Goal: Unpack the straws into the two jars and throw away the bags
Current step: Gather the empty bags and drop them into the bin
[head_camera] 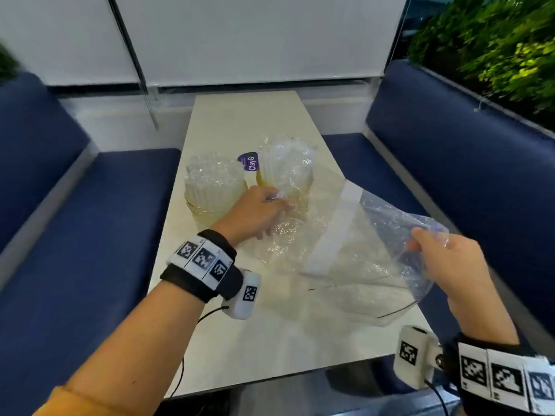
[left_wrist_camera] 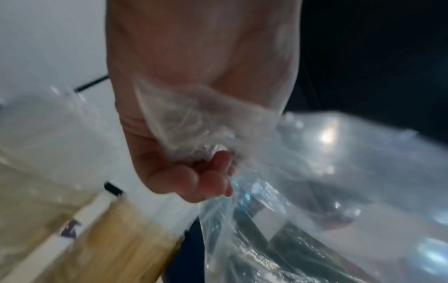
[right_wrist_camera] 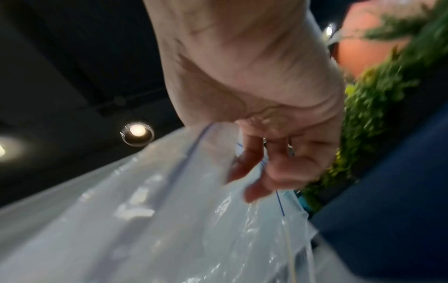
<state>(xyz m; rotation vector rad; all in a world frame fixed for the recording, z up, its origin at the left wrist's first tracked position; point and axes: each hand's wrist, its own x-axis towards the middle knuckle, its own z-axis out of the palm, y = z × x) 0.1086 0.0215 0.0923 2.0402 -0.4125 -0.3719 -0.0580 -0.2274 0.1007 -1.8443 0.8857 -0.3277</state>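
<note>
Two glass jars stand mid-table, each packed with clear straws: the left jar point(head_camera: 211, 190) and the right jar point(head_camera: 289, 172). Just in front of the right jar, my left hand point(head_camera: 258, 211) grips a bunch of crumpled clear bag point(head_camera: 279, 238); the left wrist view shows the fingers point(left_wrist_camera: 206, 180) curled round that plastic point(left_wrist_camera: 184, 122). My right hand point(head_camera: 444, 256) pinches the edge of a large clear zip bag point(head_camera: 360, 253) with a white strip and holds it up over the table's right side. In the right wrist view the fingers point(right_wrist_camera: 278, 162) clasp that bag point(right_wrist_camera: 169, 220). I see no straws in either bag.
A purple "ClayG" label point(head_camera: 249, 162) on a yellow-white item sits between the jars. The pale table point(head_camera: 240, 115) is narrow, with blue benches left point(head_camera: 90, 220) and right point(head_camera: 450, 145). Green plants point(head_camera: 495, 40) fill the back right.
</note>
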